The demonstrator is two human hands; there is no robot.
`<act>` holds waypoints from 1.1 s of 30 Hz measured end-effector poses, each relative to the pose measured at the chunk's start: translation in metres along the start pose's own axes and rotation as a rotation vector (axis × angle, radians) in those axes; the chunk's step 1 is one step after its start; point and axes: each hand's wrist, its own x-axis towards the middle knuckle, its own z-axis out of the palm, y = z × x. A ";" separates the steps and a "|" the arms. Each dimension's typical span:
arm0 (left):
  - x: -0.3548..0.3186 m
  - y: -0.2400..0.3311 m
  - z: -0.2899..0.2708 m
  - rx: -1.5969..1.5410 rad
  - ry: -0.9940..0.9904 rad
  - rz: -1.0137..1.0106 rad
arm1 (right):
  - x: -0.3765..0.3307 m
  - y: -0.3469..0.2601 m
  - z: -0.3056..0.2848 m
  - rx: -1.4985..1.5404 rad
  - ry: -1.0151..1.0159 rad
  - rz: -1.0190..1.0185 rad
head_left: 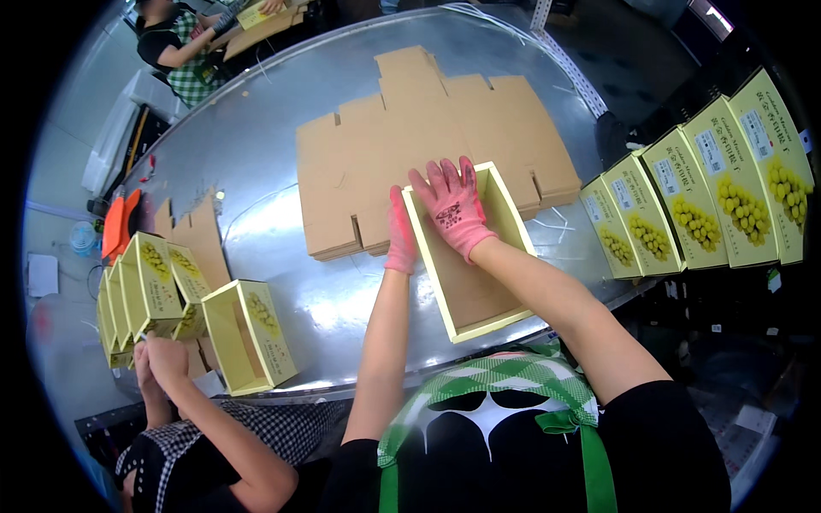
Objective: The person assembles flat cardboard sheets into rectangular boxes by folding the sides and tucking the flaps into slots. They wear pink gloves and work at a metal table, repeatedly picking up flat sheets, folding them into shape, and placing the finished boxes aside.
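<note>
A shallow open carton box (522, 224), pale yellow-green along its rim with a brown inside, stands on the metal table in front of me. My right hand (451, 208), in a pink glove, reaches over the box's far left corner with its fingers stretched out past the rim. Along the outer left wall lies my left hand (401, 232), also gloved in pink, its fingers extended and partly turned from view. A stack of flat brown cardboard blanks (359, 162) lies under and beyond the far end of the box.
Several printed grape boxes (676, 209) stand in a row at right. Folded boxes (141, 286) and one open box (250, 338) are at left, beside a co-worker's hands (164, 363). Another person (184, 51) works at the far left. An orange object (121, 224) lies near the left edge.
</note>
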 end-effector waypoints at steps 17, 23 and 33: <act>-0.036 0.025 0.025 0.644 0.147 0.333 | 0.000 0.016 -0.050 0.596 -0.024 -0.073; -0.050 0.062 0.015 0.221 0.416 0.521 | -0.007 0.178 0.018 1.885 0.427 0.506; -0.036 0.008 0.051 0.134 0.344 0.302 | -0.017 0.085 0.122 2.206 0.178 0.300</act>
